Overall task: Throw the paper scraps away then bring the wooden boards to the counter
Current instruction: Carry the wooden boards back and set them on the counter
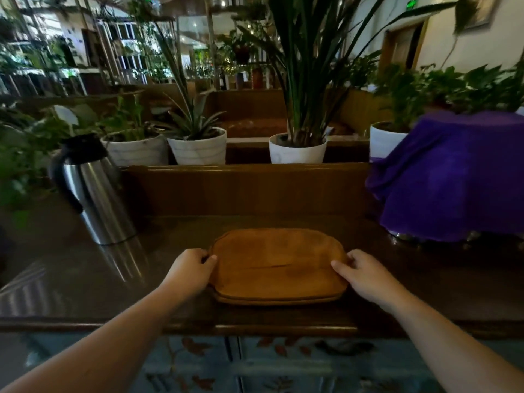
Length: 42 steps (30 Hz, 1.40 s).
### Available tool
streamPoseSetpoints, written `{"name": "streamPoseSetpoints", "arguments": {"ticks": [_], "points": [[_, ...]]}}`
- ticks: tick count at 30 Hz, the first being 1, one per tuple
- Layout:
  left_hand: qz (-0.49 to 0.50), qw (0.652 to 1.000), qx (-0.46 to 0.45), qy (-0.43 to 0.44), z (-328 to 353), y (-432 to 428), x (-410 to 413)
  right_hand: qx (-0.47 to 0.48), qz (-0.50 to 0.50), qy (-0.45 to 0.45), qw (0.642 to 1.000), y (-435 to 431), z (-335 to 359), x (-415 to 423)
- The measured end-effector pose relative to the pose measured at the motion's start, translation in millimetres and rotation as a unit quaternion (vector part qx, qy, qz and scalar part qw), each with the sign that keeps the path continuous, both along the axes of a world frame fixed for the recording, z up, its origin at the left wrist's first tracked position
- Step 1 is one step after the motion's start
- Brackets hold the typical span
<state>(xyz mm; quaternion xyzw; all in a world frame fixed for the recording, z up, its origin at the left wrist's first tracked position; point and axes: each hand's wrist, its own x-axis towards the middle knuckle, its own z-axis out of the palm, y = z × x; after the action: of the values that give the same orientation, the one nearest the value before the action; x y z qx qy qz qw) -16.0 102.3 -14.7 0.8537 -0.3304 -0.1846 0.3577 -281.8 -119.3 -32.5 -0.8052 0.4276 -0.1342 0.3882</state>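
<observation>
A stack of brown wooden boards (pixel 276 265) with rounded corners lies flat on the dark glossy counter (pixel 85 279), near its front edge. Two board edges show at the front of the stack. My left hand (pixel 190 269) grips the stack's left end, thumb on top and fingers curled at the edge. My right hand (pixel 361 272) holds the right end the same way, thumb resting on the top board. No paper scraps are visible.
A steel thermos jug (pixel 90 188) with a black handle stands on the counter at left. An object draped in purple cloth (pixel 453 174) sits at right. Behind a raised wooden ledge (pixel 246 188) stand several white plant pots (pixel 297 150).
</observation>
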Motion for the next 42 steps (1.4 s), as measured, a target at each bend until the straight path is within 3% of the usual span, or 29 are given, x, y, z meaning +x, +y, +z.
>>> {"name": "streamPoseSetpoints", "arguments": {"ticks": [5,15,26,42], "points": [[0.01,0.999,0.026,0.034,-22,-34,44,-0.019,0.001,0.064,0.998,-30,-6,44],[-0.003,0.998,0.062,0.025,-31,-82,92,-0.015,-0.04,0.097,0.994,-53,-14,84],[-0.03,0.997,0.069,0.014,-33,-103,102,-0.038,-0.043,0.116,0.992,-63,-20,94],[-0.051,0.985,0.157,-0.053,-40,-108,100,-0.103,-0.003,0.197,0.975,-81,-27,93]]}}
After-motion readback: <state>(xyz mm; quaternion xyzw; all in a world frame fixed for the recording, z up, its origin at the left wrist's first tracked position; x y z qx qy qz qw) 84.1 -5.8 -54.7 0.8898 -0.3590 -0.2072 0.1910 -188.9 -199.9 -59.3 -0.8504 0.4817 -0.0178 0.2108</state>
